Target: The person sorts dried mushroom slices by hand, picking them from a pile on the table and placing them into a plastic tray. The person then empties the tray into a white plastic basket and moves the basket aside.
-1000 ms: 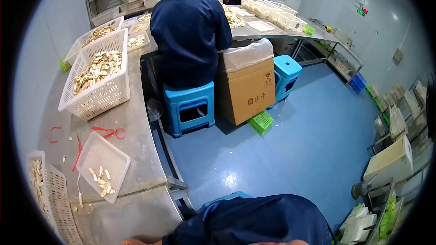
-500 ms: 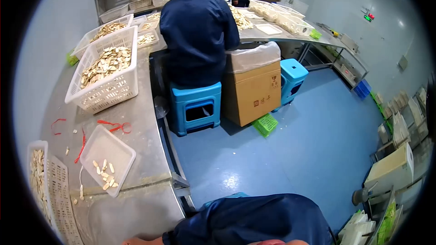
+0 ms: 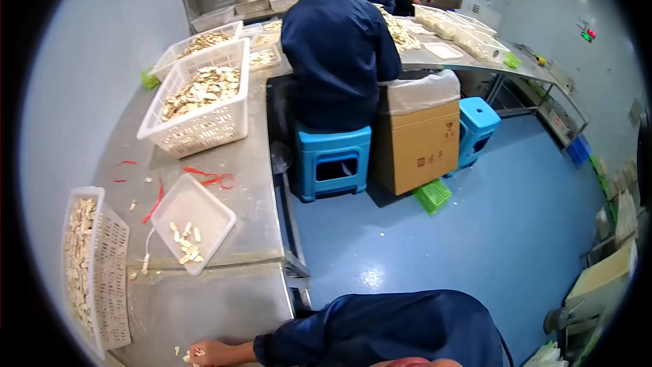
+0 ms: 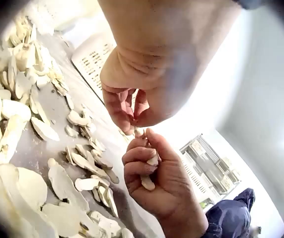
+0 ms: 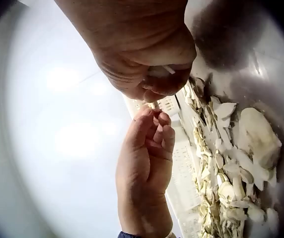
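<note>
In the head view my right hand [image 3: 216, 353] is low on the steel table, with pale mushroom slices at its fingers. Seen from the left wrist, that hand curls round a few mushroom slices [image 4: 148, 182]. My left hand [image 4: 147, 84] meets it fingertip to fingertip, and its thumb and fingers pinch a small pale piece [image 4: 139, 132] between the two hands. The right wrist view shows the left hand [image 5: 147, 163] below, fingers bent, and a white slice [image 5: 162, 71] inside the right fist. Loose mushroom slices [image 4: 65, 186] lie spread beside both hands.
A shallow tray [image 3: 221, 207] with several slices sits on the table [image 3: 217, 299], near red ties [image 3: 210, 177]. White baskets of slices stand at the left [image 3: 112, 278] and farther back [image 3: 204, 136]. A seated person [image 3: 336, 54] and a cardboard box [image 3: 421, 149] are ahead.
The head view has swung left, shifting table, baskets and seated person rightward in the picture. My right hand, only partly seen at the bottom edge before, now shows more fully with slices at its fingers.
</note>
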{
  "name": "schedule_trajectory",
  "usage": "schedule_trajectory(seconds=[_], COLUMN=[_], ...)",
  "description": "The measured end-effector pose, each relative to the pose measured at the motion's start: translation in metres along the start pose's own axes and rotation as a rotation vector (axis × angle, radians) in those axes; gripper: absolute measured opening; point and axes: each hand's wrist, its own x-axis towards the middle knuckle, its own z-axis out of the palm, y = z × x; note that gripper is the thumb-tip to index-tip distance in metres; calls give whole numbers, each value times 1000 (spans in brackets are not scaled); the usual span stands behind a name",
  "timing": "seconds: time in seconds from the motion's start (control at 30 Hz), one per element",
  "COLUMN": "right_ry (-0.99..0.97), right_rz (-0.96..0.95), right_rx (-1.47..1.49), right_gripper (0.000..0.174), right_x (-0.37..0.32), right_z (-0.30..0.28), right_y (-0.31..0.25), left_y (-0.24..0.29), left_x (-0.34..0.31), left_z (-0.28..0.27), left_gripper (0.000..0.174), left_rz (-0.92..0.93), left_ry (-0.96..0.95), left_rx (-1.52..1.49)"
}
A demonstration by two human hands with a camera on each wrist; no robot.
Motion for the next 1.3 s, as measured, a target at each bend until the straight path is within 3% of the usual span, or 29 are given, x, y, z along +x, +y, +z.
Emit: schedule_trajectory(seconds=[0.1, 0.13, 0.2, 0.27, 0.33, 0.43, 0.53, 0.63, 0.83, 1.0, 1.13, 1.23, 1.3], right_ry=[78, 35, 25, 36, 69, -89, -95, -104, -113, -121, -121, -123, -121], right_rz=[-64, -22, -37, -44, -47, 10, 70, 100, 136, 155, 163, 170, 177], right_rx=[-125, -194, -216, -181, -96, 18, 65, 117, 176, 211, 230, 237, 236], right_gripper=[45, 48, 48, 48, 47, 48, 48, 47, 46, 45, 44, 43, 43], right_x=[6, 19, 12, 3, -2, 5, 9, 8, 6, 5, 6, 6, 6], right_z=[6, 4, 7, 11, 14, 7, 5, 4, 1, 3, 3, 3, 1], right_y=[12, 25, 11, 5, 3, 2, 3, 0, 0, 2, 1, 2, 2], left_y=[28, 7, 6, 10, 47, -15, 35, 39, 46, 92, 61, 68, 24], left_x=[-4, 3, 21, 16, -4, 10, -1, -3, 5, -8, -6, -8, 33], left_z=[1, -7, -9, -11, 1, -25, 9, 14, 20, 37, 27, 34, 17], left_gripper=[18, 21, 22, 23, 22, 21, 20, 20, 23, 21, 23, 26, 28], left_rz=[-315, -395, 226, 198, -473, -636, -505, -90, 291, 121, 133, 130, 936], left_ry=[27, -16, -335, -350, -47, -239, 118, 69, 45, 131, 104, 128, 26], left_rx=[-209, -343, -323, -406, -594, -888, -441, -82, 388, 392, 263, 186, 208])
